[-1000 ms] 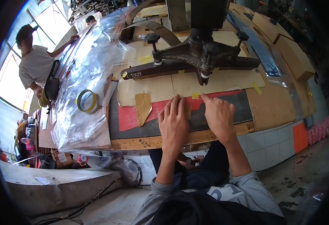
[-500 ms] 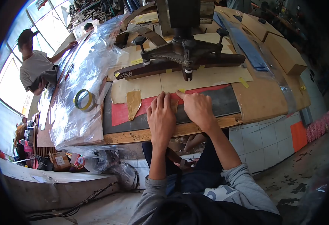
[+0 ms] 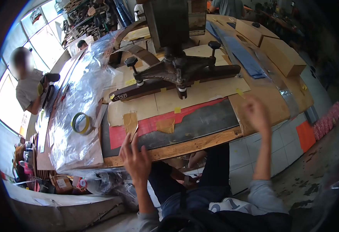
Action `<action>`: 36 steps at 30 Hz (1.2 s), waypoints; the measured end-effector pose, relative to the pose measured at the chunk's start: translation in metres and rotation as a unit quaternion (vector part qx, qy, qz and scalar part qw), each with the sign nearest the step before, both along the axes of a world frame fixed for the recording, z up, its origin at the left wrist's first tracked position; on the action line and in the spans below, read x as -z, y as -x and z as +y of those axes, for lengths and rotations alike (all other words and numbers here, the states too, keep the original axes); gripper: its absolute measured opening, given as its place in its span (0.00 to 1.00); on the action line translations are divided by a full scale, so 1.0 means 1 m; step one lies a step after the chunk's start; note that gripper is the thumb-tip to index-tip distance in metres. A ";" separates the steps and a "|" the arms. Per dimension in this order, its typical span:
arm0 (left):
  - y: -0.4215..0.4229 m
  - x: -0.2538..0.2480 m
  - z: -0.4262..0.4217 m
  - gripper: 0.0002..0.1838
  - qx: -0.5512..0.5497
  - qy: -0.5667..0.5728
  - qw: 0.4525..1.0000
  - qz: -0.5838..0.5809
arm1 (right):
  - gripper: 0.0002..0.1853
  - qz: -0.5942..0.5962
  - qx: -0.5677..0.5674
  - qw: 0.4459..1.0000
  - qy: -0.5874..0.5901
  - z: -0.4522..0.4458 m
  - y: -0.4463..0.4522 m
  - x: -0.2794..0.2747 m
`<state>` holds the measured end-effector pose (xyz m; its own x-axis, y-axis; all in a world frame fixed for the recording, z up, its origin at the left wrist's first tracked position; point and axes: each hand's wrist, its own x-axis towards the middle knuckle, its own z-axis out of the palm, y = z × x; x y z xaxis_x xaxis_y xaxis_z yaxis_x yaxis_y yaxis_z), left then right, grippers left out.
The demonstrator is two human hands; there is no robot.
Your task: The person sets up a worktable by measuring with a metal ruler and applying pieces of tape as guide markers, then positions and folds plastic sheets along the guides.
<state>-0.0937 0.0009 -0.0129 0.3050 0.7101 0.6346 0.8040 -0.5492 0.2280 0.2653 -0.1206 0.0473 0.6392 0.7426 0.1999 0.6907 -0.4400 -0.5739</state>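
My left hand (image 3: 135,159) is at the wooden front edge (image 3: 177,148) of the work table, its fingers stretched out and spread. Its fingertips reach the lower end of a brown tape strip (image 3: 130,123), which lies over a cream sheet (image 3: 138,110) and a red sheet (image 3: 117,136). Off to the right, my right hand (image 3: 256,116) is raised near the table's edge, smeared by motion. Between the hands, another brown tape piece (image 3: 165,125) and a small yellow tape piece (image 3: 177,110) lie on the red sheet. Below it is a dark grey surface (image 3: 200,125).
A dark metal clamp bar (image 3: 208,76) presses across the cream sheet. At left are clear plastic film (image 3: 72,108) and a tape roll (image 3: 81,123). Blue strips (image 3: 243,58) and a cardboard box (image 3: 283,56) stand at right. A person (image 3: 30,89) is at the far left.
Both hands have parted from the middle of the red sheet. My left hand moved left and nearer my body; my right hand moved right. The view has shifted, and the person's arm left the table.
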 end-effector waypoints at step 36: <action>0.005 0.006 0.000 0.17 -0.011 -0.007 1.000 -0.025 | 0.14 -0.021 0.037 0.873 -0.486 -0.179 -0.260 -0.073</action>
